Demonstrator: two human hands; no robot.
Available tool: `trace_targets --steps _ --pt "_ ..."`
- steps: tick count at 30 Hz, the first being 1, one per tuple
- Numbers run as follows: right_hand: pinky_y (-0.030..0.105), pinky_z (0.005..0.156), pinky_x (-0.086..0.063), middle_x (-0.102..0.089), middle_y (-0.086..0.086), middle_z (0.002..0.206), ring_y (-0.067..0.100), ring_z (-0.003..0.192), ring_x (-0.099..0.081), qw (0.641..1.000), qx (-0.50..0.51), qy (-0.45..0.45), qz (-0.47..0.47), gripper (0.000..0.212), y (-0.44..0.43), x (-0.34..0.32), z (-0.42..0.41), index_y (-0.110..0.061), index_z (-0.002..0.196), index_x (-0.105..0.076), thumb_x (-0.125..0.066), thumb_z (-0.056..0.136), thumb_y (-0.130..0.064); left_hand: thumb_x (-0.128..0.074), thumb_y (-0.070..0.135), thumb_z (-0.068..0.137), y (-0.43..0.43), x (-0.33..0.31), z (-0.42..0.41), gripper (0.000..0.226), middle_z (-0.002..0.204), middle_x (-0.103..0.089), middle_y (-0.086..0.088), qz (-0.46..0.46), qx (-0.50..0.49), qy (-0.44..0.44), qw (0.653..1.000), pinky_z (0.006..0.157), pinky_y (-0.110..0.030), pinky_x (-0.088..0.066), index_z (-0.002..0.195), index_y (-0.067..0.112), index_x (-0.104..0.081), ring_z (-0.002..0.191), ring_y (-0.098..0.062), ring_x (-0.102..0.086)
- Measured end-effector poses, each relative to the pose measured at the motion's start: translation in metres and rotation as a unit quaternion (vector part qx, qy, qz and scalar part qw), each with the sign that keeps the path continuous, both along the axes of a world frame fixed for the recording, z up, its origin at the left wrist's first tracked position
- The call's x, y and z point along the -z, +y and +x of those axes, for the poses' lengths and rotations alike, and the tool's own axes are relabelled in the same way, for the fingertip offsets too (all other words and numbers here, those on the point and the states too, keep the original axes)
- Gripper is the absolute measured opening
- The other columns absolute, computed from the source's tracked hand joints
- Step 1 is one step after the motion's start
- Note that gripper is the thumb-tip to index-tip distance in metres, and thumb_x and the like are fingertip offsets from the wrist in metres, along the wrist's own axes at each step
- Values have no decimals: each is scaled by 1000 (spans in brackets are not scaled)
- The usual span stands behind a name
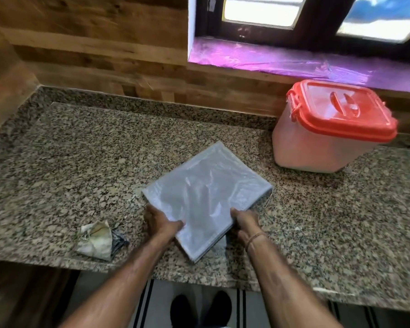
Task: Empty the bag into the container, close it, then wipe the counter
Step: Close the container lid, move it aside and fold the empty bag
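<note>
A flat, folded white woven bag (206, 197) lies on the speckled granite counter (81, 147), one corner pointing toward me. My left hand (160, 222) grips its near left edge and my right hand (245, 221) grips its near right edge. A translucent plastic container (317, 147) stands at the back right of the counter, apart from the bag. Its red lid (341, 110) is on, with the clips at its left side down. A crumpled cloth (97, 241) rests on the counter to the left of my left forearm, near the front edge.
A wooden wall (92, 50) runs behind the counter. A window sill covered in purple film (282, 60) sits above the container. The counter's front edge (199, 282) is near my body, with the floor and my feet below.
</note>
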State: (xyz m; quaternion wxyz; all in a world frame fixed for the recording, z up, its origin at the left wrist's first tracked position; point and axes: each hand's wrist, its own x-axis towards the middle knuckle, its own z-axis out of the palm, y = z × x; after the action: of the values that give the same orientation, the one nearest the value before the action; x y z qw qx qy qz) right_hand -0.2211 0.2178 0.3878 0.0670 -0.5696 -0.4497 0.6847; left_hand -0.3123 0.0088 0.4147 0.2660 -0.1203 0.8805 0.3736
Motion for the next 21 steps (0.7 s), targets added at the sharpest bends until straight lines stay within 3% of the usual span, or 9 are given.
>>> trace_targets --steps 2,5,8,9,11,13,17,19,21 --pt "56 96 -58 -73 20 112 37 104 -71 998 -36 -44 42 31 6 2 1 8 117 -67 -71 88 1 -91 37 70 -4 -5 -7 128 151 -29 -17 -120 95 81 985 96 -43 -47 160 19 -2 129 -35 -43" --pt "50 93 -60 -73 19 113 36 102 -71 990 -94 -69 77 24 20 -3 8 3 117 -67 -66 93 -2 -83 52 75 -9 -10 -30 108 151 -33 -12 -181 194 130 955 102 -43 -41 156 24 -19 129 -32 -39" --pt "28 62 -61 -74 16 106 27 82 -71 978 -161 -50 120 18 29 -13 16 0 114 -68 -60 99 -6 -71 56 85 -2 -10 -47 76 141 -49 -10 -164 235 110 952 92 -41 -38 146 24 -40 125 -30 -44" --pt "27 60 -60 -75 16 104 25 79 -70 972 -183 -49 137 19 32 -15 19 0 112 -69 -59 100 -9 -70 55 87 3 -8 -51 64 134 -56 -8 -148 236 111 954 86 -36 -40 138 22 -49 118 -28 -49" --pt "39 75 -64 -77 12 101 27 83 -72 959 -214 -66 175 21 39 -15 23 -5 107 -73 -63 97 -20 -68 47 92 12 -9 -55 37 116 -67 -5 -111 214 121 963 64 -24 -37 116 20 -62 90 -19 -56" --pt "45 85 -62 -78 6 94 27 86 -73 945 -231 -100 209 20 45 -19 27 -13 98 -74 -67 92 -31 -70 41 92 18 -13 -58 23 101 -70 -5 -97 184 99 973 53 -23 -31 97 20 -64 68 -13 -53" --pt "44 84 -62 -75 2 92 23 83 -73 942 -217 -148 210 15 52 -25 35 -20 95 -71 -71 92 -35 -76 25 90 12 0 -63 20 89 -67 -2 -51 151 1 987 54 -23 -40 78 12 -66 64 -15 -59" --pt "39 80 -62 -76 6 90 20 78 -72 935 -224 -178 207 19 54 -24 40 -16 94 -73 -72 92 -35 -77 20 89 8 14 -62 26 82 -66 -1 -11 119 -32 992 63 -27 -49 71 11 -61 69 -17 -60" --pt "31 70 -55 -75 8 81 19 68 -64 930 -224 -199 212 27 55 -22 45 -11 84 -72 -73 92 -37 -77 14 89 8 22 -59 28 69 -52 7 23 83 -47 995 77 -37 -59 66 9 -60 66 -12 -53"
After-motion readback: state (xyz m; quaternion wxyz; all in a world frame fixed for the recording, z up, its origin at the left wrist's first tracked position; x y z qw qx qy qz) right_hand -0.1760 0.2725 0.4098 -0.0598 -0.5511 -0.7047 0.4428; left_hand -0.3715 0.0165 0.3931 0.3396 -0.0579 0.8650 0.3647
